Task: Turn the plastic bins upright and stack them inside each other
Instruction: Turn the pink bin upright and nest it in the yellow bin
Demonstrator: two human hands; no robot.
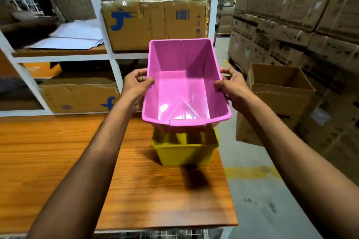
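A pink plastic bin (184, 87) hangs in the air, its opening tilted up and towards me. My left hand (136, 87) grips its left rim and my right hand (231, 89) grips its right rim. Directly below it a yellow plastic bin (184, 153) stands upright on the wooden table (68, 157), near the table's right edge. The pink bin's near lip covers most of the yellow bin's opening; the two look close, and I cannot tell whether they touch.
A white shelf rack (114, 56) with cardboard boxes (155, 25) stands behind the table. An open cardboard box (279, 91) sits on the floor to the right, before a wall of stacked cartons (301, 6). The table's right edge runs just past the yellow bin.
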